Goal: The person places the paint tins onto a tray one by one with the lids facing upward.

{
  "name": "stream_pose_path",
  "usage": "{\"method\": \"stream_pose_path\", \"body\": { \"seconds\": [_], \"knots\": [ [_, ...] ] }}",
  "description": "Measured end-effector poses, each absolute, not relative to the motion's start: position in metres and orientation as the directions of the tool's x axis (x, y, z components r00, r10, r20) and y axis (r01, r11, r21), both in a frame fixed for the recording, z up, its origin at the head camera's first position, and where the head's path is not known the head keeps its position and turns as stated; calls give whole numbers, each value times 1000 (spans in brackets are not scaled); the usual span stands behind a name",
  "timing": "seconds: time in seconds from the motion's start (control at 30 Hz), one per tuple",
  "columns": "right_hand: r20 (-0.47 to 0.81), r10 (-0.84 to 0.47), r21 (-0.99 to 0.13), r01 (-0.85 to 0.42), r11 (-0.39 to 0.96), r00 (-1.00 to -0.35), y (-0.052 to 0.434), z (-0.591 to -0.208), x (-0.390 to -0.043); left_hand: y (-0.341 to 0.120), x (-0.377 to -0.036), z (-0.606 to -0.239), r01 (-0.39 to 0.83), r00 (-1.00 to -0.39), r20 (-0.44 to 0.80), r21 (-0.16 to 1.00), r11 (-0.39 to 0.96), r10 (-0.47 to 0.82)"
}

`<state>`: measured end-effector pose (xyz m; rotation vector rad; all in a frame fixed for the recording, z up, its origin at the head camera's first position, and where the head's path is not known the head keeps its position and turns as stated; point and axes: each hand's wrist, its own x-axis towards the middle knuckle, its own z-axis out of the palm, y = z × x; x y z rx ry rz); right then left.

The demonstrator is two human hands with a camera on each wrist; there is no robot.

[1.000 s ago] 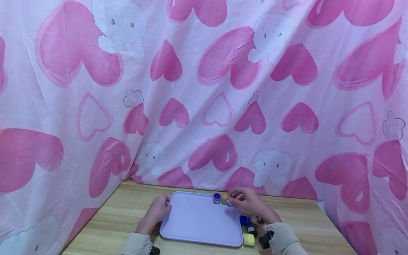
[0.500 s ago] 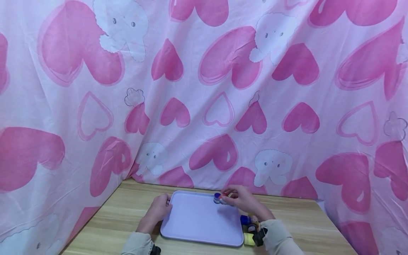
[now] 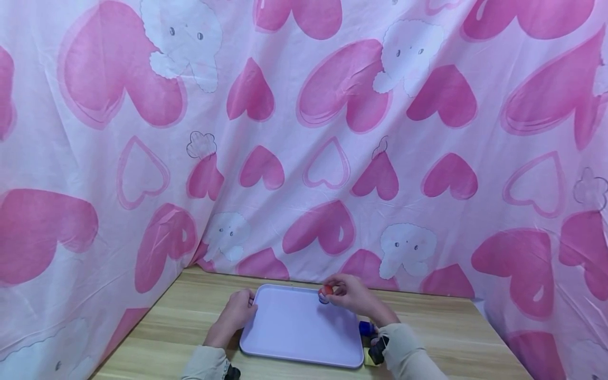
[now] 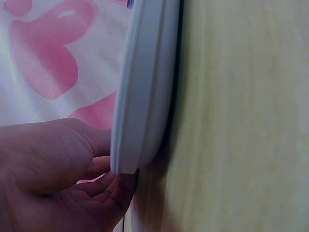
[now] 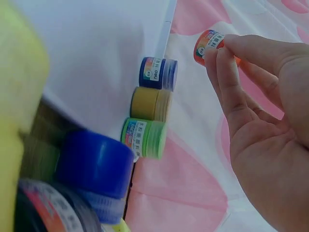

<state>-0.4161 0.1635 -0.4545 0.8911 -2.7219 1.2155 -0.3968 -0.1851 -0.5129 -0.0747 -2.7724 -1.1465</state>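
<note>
A lilac tray (image 3: 296,327) lies on the table. My left hand (image 3: 238,312) grips its left edge; in the left wrist view, fingers bend round the pale tray wall (image 4: 145,87). My right hand (image 3: 353,294) pinches a small paint jar (image 5: 208,47), red-orange with a printed label, raised over the tray's far right part. In the right wrist view, a dark blue jar (image 5: 158,73), a yellow jar (image 5: 145,103) and a green jar (image 5: 143,138) stand in a row by the tray's far edge. From the head view the hand and held jar mostly hide this row.
Right of the tray, a blue-lidded jar (image 3: 366,328), a yellow jar (image 3: 369,358) and a dark jar (image 5: 53,208) sit close together, partly behind my right wrist. A pink heart-print curtain (image 3: 313,227) rises behind the wooden table (image 3: 442,327).
My right hand has moved left along the tray's far edge with the red-orange jar, now in front of the dark blue jar. The left hand stays on the tray edge.
</note>
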Motion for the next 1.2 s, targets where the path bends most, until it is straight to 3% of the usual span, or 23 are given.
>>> {"method": "stream_pose_path", "body": {
  "seconds": [0.33, 1.2],
  "knots": [
    [230, -487, -658, -504, 560, -842, 157, -463, -422, -187, -397, -514, 156, -975, 221, 664, 731, 7],
    [235, -502, -580, -535, 614, -832, 127, -475, -438, -187, -397, -511, 122, -984, 179, 676, 727, -1]
  ]
}}
